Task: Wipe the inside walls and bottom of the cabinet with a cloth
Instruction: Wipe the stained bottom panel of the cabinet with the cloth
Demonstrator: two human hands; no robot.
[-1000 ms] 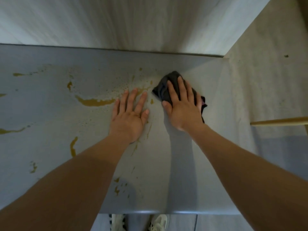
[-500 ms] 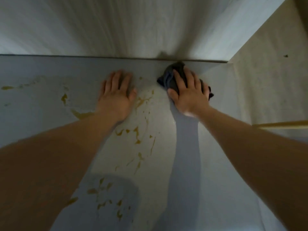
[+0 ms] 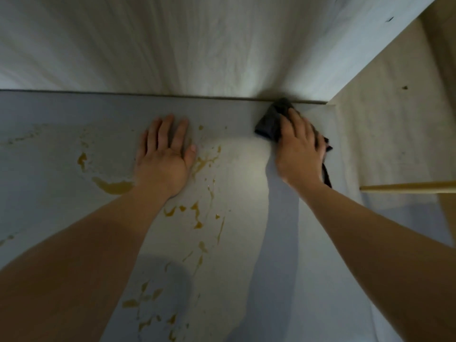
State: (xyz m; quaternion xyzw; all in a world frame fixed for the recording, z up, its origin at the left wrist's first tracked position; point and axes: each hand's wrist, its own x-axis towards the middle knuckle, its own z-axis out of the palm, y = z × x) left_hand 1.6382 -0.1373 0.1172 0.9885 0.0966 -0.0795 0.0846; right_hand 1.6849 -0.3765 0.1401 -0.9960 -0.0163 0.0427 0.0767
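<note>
I look down into a pale cabinet. Its grey bottom panel (image 3: pixel 61 112) carries yellow-brown smears and drops (image 3: pixel 113 186). A dark cloth (image 3: pixel 270 122) lies bunched in the far right corner, touching the back wall (image 3: pixel 197 45) where it meets the bottom. My right hand (image 3: pixel 299 149) presses flat on the cloth with straight fingers; a strip of cloth trails out under the wrist. My left hand (image 3: pixel 164 154) rests flat on the bottom panel, fingers spread, just left of the stains.
The right side wall (image 3: pixel 385 134) rises close beside the cloth. A wooden rod or edge (image 3: pixel 407 186) sticks in from the right at wrist level. More stains run toward the near edge (image 3: pixel 148 304).
My right hand has pushed the cloth away from me into the back right corner. The left hand has slid deeper along the bottom and the view has moved further inside.
</note>
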